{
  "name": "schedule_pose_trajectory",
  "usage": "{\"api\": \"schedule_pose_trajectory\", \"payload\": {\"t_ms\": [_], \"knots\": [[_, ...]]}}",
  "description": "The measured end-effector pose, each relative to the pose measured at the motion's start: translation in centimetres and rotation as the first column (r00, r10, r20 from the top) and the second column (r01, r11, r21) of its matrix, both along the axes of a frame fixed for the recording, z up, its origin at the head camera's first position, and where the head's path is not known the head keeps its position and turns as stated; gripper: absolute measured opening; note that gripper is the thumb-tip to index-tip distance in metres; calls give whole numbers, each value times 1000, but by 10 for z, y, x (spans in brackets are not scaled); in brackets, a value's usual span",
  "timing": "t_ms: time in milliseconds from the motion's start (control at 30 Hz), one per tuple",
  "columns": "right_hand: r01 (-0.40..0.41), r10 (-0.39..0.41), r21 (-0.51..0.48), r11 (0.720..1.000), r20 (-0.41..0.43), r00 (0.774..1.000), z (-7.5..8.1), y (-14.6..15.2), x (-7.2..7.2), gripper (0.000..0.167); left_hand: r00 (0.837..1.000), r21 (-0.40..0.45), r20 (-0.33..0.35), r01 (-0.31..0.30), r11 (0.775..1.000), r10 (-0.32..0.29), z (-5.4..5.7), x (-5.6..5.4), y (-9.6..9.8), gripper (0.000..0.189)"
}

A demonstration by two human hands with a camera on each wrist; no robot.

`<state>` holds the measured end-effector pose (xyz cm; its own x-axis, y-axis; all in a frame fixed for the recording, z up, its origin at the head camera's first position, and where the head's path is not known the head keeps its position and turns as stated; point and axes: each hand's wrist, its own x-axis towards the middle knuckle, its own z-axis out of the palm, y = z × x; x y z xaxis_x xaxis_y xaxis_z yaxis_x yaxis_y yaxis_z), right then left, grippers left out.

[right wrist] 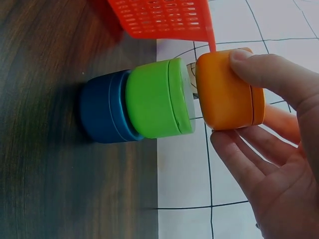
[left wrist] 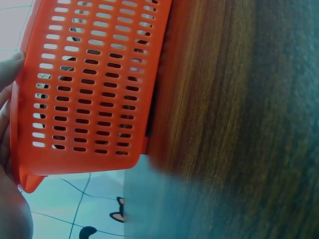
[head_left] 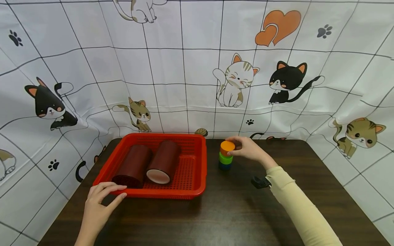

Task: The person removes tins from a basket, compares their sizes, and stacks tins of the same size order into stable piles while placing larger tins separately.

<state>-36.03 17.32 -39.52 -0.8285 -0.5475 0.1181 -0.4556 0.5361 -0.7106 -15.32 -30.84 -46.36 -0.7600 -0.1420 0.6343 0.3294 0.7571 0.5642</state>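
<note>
My right hand (head_left: 247,149) pinches a small orange lidded jar (right wrist: 224,92) between thumb and fingers. Just below it, with a narrow gap showing in the right wrist view, a green jar (right wrist: 154,99) sits on top of a dark blue jar (right wrist: 107,107), which stands on the table. On the other side, my left hand (head_left: 98,206) holds the near left rim of a red plastic basket (head_left: 201,160), thumb outside and fingers over the edge. Inside the basket lie two dark brown cylinders (head_left: 134,164), side by side; the right one (head_left: 166,159) shows a pale round end.
The dark wooden table (head_left: 221,215) carries the basket at left and the jars right of it. Behind, a white grid-patterned cloth (head_left: 197,68) with cartoon cats hangs down to the table's back edge. A black strap piece (head_left: 260,182) sits at the right wrist.
</note>
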Motion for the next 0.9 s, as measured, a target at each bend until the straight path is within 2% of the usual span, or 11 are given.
{"api": "schedule_pose_trajectory", "payload": {"t_ms": [633,900], "knots": [[-21,21,19,1000,-11,1000,-6,-2,0,57,1000,2,17,-8,1000,8,0,1,-1,37],[-33,33,29,999,-14,999,-7,0,0,59,1000,-8,-3,1,1000,-1,-2,0,-2,40]]}}
